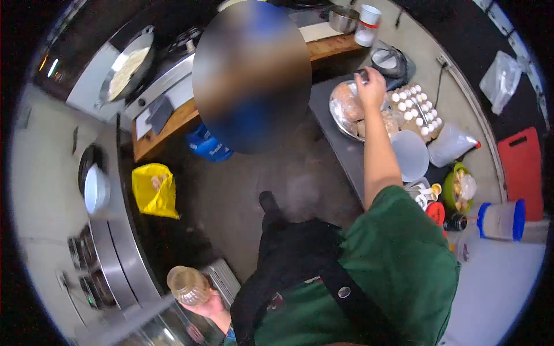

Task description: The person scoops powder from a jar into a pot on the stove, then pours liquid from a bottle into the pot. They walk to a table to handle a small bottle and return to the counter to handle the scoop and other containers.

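The right hand [370, 86], upper right of the frame, hangs with fingers curled down over the foil-lined dish [337, 122] of brownish lumps just beside the egg tray [416, 109]. Whether it grips anything I cannot tell. The left hand [214, 308], at the bottom left, is closed round a clear plastic jar [187, 285]. It looks like picking from the dish, so the next move calls for a short, careful reach: the dish sits near the counter [341, 151] edge (crowded to the right), while the floor [277, 179] at centre is open.
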Action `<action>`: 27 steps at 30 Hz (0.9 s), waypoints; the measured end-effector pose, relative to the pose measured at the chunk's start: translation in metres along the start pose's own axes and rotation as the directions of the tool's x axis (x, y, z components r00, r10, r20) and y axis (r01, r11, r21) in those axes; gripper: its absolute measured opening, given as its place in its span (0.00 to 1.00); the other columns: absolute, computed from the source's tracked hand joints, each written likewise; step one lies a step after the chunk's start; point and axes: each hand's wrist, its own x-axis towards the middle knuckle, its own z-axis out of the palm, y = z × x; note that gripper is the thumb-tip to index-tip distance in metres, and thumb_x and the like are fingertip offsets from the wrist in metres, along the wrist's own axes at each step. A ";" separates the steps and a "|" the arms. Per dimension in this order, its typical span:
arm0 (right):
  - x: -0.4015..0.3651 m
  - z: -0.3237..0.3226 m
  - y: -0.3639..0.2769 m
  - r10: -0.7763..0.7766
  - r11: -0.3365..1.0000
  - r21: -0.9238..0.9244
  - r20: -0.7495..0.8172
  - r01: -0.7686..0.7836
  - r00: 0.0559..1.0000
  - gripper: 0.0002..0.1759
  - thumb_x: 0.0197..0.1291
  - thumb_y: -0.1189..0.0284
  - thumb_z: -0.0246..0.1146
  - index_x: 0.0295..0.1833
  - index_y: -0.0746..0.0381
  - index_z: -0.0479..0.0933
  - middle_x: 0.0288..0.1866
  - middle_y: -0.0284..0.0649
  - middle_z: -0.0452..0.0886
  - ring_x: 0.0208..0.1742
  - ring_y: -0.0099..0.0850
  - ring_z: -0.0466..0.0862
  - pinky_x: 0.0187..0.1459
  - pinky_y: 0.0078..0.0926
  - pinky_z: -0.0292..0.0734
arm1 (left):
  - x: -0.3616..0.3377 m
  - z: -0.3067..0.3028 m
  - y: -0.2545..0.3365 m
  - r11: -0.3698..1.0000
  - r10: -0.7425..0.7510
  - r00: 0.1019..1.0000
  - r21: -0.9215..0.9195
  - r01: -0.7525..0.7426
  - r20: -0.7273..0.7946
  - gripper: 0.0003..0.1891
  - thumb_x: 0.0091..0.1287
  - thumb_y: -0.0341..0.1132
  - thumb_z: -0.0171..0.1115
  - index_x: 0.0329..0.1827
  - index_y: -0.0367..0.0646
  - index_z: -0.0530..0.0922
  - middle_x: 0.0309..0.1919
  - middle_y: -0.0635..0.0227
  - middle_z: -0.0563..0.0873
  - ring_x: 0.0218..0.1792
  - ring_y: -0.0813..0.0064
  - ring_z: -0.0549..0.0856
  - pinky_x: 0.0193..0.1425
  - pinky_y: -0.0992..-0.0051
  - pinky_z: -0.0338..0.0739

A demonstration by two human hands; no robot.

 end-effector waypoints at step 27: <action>0.045 -0.019 0.366 0.799 0.401 -0.494 -0.224 -0.771 0.558 0.27 0.56 0.56 0.64 0.56 0.61 0.84 0.55 0.55 0.85 0.59 0.49 0.84 0.60 0.43 0.77 | 0.389 0.487 -0.387 0.796 -0.474 0.673 0.603 0.052 0.567 0.35 0.71 0.61 0.51 0.75 0.49 0.69 0.72 0.62 0.75 0.71 0.51 0.73 0.74 0.44 0.67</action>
